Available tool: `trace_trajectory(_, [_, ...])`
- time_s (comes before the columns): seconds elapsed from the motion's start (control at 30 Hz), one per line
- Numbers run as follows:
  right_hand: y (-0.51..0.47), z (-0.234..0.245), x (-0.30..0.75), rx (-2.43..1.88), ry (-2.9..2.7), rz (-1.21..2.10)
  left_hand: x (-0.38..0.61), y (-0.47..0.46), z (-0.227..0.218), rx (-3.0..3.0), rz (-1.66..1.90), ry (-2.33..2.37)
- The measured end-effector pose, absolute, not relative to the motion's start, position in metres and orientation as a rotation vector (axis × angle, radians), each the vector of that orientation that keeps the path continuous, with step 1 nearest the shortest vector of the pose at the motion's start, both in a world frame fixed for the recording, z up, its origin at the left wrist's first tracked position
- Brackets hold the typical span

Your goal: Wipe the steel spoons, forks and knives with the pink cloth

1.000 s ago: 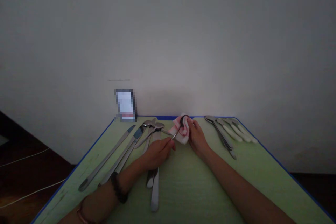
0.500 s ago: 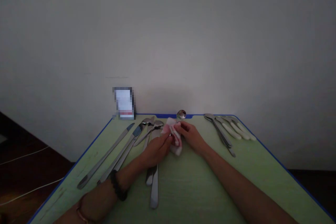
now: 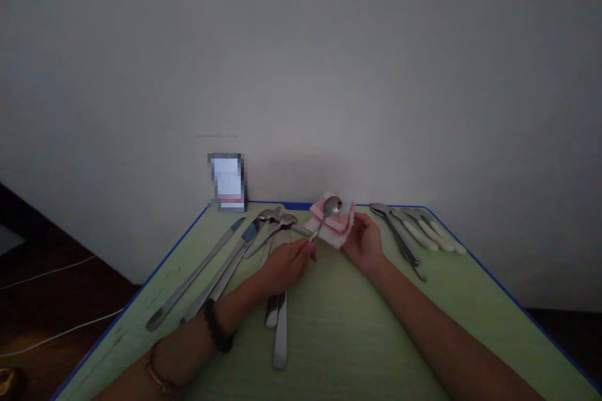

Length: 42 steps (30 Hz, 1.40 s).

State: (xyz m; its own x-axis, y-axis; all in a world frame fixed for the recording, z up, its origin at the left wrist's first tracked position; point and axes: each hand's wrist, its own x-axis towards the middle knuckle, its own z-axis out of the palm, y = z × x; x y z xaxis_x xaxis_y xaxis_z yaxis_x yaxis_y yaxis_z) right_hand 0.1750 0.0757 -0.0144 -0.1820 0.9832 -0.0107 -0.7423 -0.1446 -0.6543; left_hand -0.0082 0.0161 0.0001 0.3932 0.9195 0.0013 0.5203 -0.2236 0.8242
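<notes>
My left hand point(image 3: 285, 268) is closed round the handle of a metal spoon point(image 3: 332, 205), whose bowl points away from me. Behind the spoon's bowl spreads a pink and white cloth point(image 3: 339, 235), folded in layers. My right hand point(image 3: 367, 243) holds the cloth from its right side, thumb and fingers at its edge; some fingers are hidden behind it. Left of my left hand lie several metal spoons point(image 3: 288, 220) and knives point(image 3: 197, 272), partly covered by my arm. A long-handled piece point(image 3: 280, 338) sticks out below my left wrist.
On the right of the green, blue-edged table point(image 3: 348, 326) lie stacked metal spoons point(image 3: 399, 235) and several white-handled pieces of cutlery point(image 3: 423, 232). A phone-like device point(image 3: 229, 182) with a blurred screen leans on the wall point(image 3: 301, 75) at the back left.
The cloth, bunched round the spoon's handle before, is now spread behind the bowl. My right hand has moved right and lower with it. My left hand still grips the handle.
</notes>
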Motion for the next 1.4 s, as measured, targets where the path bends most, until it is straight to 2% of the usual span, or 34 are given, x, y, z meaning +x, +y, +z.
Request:
trace_trajectory(0.1, [0.071,-0.011,0.174,-0.441,-0.673,1.778,-0.008,0.016,-0.001,1.847,0.679,1.246])
trace_trajectory(0.53, [0.059,-0.013,0.16,-0.462,-0.921,1.846,-0.009,0.017,-0.007,1.884,0.708,1.227])
trace_trajectory(0.77, [0.075,-0.017,0.166,-0.536,-0.548,1.721,-0.007,0.015,0.002,1.918,0.648,1.279])
trace_trajectory(1.2, [0.064,-0.001,0.172,-0.402,-0.558,1.975,-0.009,0.016,0.002,1.718,0.712,1.198])
trace_trajectory(1.4, [0.073,-0.01,0.178,-0.366,-0.428,1.792,-0.009,0.017,0.002,1.735,0.703,1.207])
